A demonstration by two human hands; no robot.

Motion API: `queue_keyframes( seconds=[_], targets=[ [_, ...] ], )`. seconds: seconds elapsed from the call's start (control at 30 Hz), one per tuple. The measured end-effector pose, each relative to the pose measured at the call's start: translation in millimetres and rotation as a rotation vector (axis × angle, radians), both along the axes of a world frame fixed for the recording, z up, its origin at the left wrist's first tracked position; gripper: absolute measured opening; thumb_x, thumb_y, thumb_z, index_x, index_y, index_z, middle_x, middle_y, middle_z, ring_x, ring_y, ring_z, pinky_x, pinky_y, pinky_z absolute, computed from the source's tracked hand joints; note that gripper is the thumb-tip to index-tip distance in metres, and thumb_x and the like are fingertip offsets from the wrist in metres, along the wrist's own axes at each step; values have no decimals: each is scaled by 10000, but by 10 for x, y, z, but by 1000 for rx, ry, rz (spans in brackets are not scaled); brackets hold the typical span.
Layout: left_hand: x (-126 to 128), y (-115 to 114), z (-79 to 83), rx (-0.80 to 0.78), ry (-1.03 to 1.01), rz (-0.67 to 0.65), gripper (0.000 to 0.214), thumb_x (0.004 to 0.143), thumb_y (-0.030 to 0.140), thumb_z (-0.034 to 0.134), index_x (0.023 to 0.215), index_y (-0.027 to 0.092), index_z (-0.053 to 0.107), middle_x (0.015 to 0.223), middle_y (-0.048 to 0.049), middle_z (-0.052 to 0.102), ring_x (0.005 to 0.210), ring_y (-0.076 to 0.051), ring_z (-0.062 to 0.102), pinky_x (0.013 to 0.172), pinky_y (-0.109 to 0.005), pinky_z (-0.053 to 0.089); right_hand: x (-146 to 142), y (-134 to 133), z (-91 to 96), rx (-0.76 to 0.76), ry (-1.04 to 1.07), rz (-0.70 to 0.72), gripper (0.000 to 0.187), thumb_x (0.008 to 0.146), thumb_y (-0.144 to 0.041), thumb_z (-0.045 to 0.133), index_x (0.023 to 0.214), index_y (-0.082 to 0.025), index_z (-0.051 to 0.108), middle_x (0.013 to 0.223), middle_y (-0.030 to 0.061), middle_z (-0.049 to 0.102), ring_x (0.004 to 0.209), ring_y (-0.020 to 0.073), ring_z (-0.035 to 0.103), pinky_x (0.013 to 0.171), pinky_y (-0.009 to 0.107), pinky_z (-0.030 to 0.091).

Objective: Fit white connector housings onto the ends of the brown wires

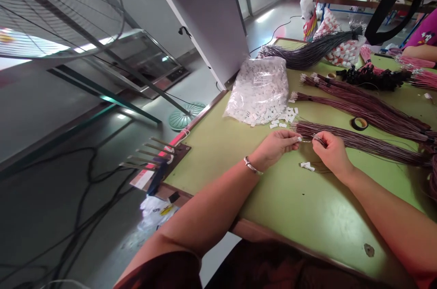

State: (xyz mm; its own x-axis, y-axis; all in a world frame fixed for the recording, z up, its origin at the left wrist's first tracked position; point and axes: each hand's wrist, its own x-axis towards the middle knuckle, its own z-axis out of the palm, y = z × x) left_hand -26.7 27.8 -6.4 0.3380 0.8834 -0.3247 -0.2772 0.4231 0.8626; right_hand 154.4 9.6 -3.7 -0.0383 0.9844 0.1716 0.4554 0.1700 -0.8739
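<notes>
Between the fingertips of my left hand is a small white connector housing. My right hand pinches thin wires, their ends pointing at the housing. Whether the wire tips sit inside the housing is too small to tell. Just below my hands, a few white housings with wires attached lie on the green tabletop. Behind my hands stretches a bundle of dark brown wires. Loose white housings are scattered by the mouth of a clear plastic bag full of more.
More brown wire bundles, a tape roll, black wires and black parts lie farther back. A pronged metal rack is fixed at the table's left edge. A fan stands left. Another person's arm shows far right.
</notes>
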Motion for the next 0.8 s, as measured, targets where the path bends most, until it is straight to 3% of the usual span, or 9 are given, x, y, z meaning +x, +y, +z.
queue_keyframes(
  seconds=[0.13,0.27,0.47,0.53,0.8],
  targets=[
    [4,-6,-29,-12,-39,-3,188,633,173,789,791,103,713,752,-33,686,665,-74,605,749,-253,492,-14,27,-61,22,-76,-27,141,737,-305,523,657,-189,526,527,-42,453,492,96,371,508,239,311],
    [7,-22,-26,31,6,5,191,606,170,792,777,115,727,708,-24,690,639,-83,600,742,-265,501,-26,26,-64,8,-113,-41,109,713,-284,527,653,-192,525,519,-43,459,486,98,371,507,244,306],
    [117,-74,-57,469,414,124,41,646,136,721,682,156,727,733,-36,701,707,-138,619,733,-282,501,-42,25,-42,-113,3,56,127,692,-313,520,669,-188,525,535,-39,457,497,101,369,487,241,298],
    [159,-90,-81,538,439,159,40,653,127,702,652,165,717,748,-35,701,731,-146,625,742,-281,502,-43,32,-46,-148,35,76,142,689,-328,523,679,-186,529,539,-40,449,498,100,362,480,239,294],
    [250,-97,-146,341,254,200,55,612,169,716,647,135,690,701,-35,689,675,-131,603,723,-278,499,-63,45,-171,-111,-11,67,125,710,-318,529,692,-194,526,532,-38,483,486,106,383,478,244,296]
  ],
)
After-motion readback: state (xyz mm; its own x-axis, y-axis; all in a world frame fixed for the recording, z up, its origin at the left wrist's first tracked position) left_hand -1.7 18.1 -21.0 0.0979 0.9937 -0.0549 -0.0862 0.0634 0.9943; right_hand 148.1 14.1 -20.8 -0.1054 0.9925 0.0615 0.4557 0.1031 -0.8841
